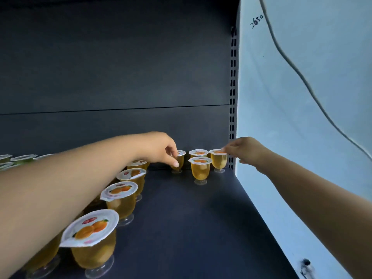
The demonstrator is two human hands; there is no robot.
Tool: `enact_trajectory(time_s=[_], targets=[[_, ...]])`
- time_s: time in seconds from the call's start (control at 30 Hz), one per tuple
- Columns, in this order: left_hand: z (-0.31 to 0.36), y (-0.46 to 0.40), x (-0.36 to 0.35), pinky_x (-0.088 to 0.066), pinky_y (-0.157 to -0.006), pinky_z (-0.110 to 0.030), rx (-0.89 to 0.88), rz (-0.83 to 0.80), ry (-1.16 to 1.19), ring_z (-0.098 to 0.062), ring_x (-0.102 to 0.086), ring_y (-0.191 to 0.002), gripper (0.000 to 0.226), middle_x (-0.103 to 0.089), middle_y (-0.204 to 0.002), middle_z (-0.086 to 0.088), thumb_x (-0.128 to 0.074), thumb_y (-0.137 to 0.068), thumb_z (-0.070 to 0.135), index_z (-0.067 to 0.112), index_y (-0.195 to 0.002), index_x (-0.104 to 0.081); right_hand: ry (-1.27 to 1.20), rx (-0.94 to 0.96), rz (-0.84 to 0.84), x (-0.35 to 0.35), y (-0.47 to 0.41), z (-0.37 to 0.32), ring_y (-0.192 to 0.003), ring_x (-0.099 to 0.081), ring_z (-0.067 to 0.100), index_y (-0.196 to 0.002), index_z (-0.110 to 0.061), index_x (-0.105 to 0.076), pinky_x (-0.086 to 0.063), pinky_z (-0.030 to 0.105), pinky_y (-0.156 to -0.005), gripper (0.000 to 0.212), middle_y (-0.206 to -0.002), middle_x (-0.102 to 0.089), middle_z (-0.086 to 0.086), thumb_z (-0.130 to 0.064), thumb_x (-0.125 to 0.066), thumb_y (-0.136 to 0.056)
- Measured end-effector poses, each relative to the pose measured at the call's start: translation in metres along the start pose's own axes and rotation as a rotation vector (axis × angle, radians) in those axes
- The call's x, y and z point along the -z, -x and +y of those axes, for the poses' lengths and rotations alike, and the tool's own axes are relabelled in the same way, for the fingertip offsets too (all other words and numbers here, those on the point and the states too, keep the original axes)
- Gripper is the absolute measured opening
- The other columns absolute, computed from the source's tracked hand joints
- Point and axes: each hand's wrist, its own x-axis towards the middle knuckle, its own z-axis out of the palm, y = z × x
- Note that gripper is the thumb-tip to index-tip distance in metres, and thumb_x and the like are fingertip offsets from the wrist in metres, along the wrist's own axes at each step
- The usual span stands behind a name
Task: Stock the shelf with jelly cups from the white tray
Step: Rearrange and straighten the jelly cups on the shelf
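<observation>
Both arms reach to the rear right corner of the dark shelf [191, 228]. The left hand [161, 148] pinches a jelly cup [179, 161] by its rim and side; the cup stands on the shelf by the back wall. The right hand [245, 151] pinches the lid edge of the corner cup [219, 160]. Two more cups [200, 170] stand between them. A row of cups [122, 196] runs forward under the left arm. A white side panel [302, 117] carries a cable [291, 63].

Handwritten dark digits, seemingly "2620", stand tilted on the white side panel [302, 137]; jelly cup lids [91, 228] show no legible text.
</observation>
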Motion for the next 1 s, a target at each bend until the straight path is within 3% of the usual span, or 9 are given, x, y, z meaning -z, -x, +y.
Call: enact_trajectory(time_s=[0.2,0.33,0.5,0.67,0.77,0.83,0.93,1.0], targets=[[-0.021,-0.048,0.000,-0.042,-0.095,-0.027,0.014,-0.025,-0.045,-0.014,-0.052,-0.114,0.043,-0.056,-0.127,0.003,-0.063,-0.085,0.033,0.021,-0.125,-0.055,0.046,0.045,-0.075,-0.018,-0.049,0.006,-0.116,-0.052,0.026,-0.124,-0.008,-0.058,-0.042,0.034,-0.096,0.043,-0.127,-0.057,0.009,-0.033,-0.059,-0.089],[-0.023,-0.067,-0.007,-0.033,-0.093,-0.022,-0.033,-0.075,-0.047,-0.014,-0.042,-0.126,0.058,-0.045,-0.139,0.005,-0.066,-0.083,0.034,0.027,-0.136,-0.043,0.162,0.056,-0.129,-0.026,-0.063,0.011,-0.118,-0.048,0.026,-0.130,-0.010,-0.051,-0.040,0.029,-0.090,0.047,-0.131,-0.051,0.008,-0.034,-0.057,-0.090],[-0.006,-0.068,-0.006,-0.029,-0.107,-0.026,-0.128,-0.153,0.027,-0.011,-0.032,-0.131,0.067,-0.036,-0.141,0.011,-0.065,-0.073,0.056,0.033,-0.132,-0.047,0.214,0.045,-0.146,-0.020,-0.071,0.014,-0.103,-0.055,0.024,-0.111,-0.007,-0.063,-0.044,0.028,-0.083,0.037,-0.117,-0.060,0.011,-0.037,-0.057,-0.089],[0.016,-0.076,-0.021,-0.035,-0.098,-0.030,-0.024,-0.134,-0.063,-0.018,-0.032,-0.119,0.073,-0.045,-0.120,-0.001,-0.043,-0.069,0.077,0.020,-0.110,-0.067,0.146,0.017,-0.191,-0.015,-0.071,0.022,-0.092,-0.054,0.023,-0.094,-0.003,-0.066,-0.050,0.035,-0.086,0.037,-0.096,-0.059,0.014,-0.038,-0.062,-0.086],[0.023,-0.077,-0.029,-0.035,-0.101,-0.034,-0.013,-0.137,-0.138,-0.020,-0.031,-0.118,0.071,-0.042,-0.118,-0.002,-0.042,-0.073,0.076,0.017,-0.104,-0.067,0.174,0.033,-0.226,-0.014,-0.063,0.022,-0.087,-0.049,0.021,-0.098,-0.001,-0.065,-0.045,0.030,-0.076,0.034,-0.093,-0.055,0.013,-0.033,-0.062,-0.087],[0.023,-0.074,-0.026,-0.037,-0.099,-0.033,-0.014,-0.137,-0.147,-0.020,-0.034,-0.117,0.066,-0.045,-0.118,-0.002,-0.045,-0.075,0.073,0.017,-0.101,-0.067,0.223,0.070,-0.205,-0.014,-0.060,0.022,-0.087,-0.050,0.021,-0.097,0.000,-0.067,-0.047,0.034,-0.080,0.031,-0.093,-0.058,0.015,-0.030,-0.062,-0.087],[0.017,-0.064,-0.016,-0.044,-0.080,-0.025,-0.008,-0.184,-0.142,-0.015,-0.048,-0.097,0.059,-0.057,-0.095,0.002,-0.053,-0.071,0.071,0.016,-0.087,-0.067,0.184,0.073,-0.209,-0.007,-0.050,0.022,-0.095,-0.055,0.021,-0.104,-0.006,-0.069,-0.049,0.034,-0.089,0.028,-0.103,-0.062,0.013,-0.026,-0.067,-0.084],[0.010,-0.054,-0.009,-0.037,-0.065,-0.023,0.027,-0.239,-0.135,-0.014,-0.047,-0.077,0.060,-0.050,-0.075,0.006,-0.055,-0.072,0.069,0.012,-0.086,-0.066,0.108,0.051,-0.281,-0.002,-0.041,0.019,-0.101,-0.057,0.020,-0.112,-0.008,-0.065,-0.051,0.029,-0.086,0.035,-0.109,-0.061,0.009,-0.023,-0.070,-0.081]])
